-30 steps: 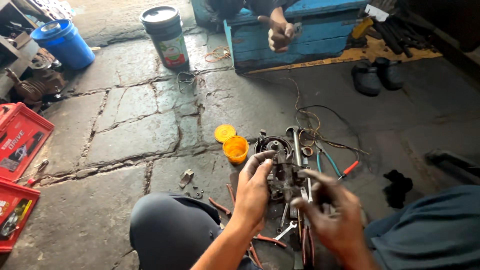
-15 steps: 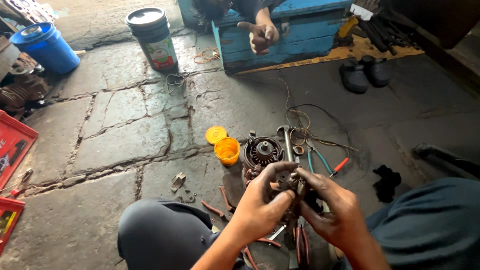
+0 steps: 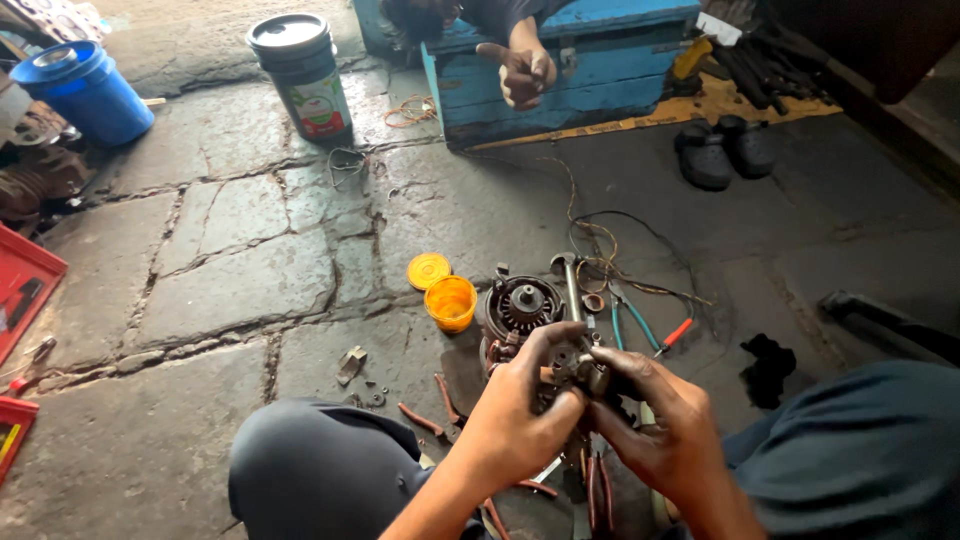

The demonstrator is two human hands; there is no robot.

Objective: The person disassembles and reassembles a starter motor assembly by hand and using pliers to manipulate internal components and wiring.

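My left hand (image 3: 520, 420) and my right hand (image 3: 660, 430) meet over the stone floor, both gripping a small greasy metal motor part (image 3: 575, 368) between the fingertips. Just beyond the hands lies a round dark motor housing (image 3: 522, 305) with a toothed centre. A hammer (image 3: 570, 285) lies beside it, with tangled wires (image 3: 610, 260) behind. An open orange tub (image 3: 451, 302) and its yellow lid (image 3: 428, 270) stand left of the housing. Pliers with red handles (image 3: 430, 415) lie by my left knee (image 3: 320, 470).
Another person's hand (image 3: 520, 72) hangs in front of a blue wooden box (image 3: 600, 80) at the back. A dark-lidded bucket (image 3: 300, 75), a blue drum (image 3: 85, 90), black shoes (image 3: 720, 150), red tool trays (image 3: 25, 290) and a black rag (image 3: 768, 368) surround the spot.
My hands have come together and lifted the small part up off the floor, toward me. The view has tilted down slightly. The other person's hand stays near the blue box.
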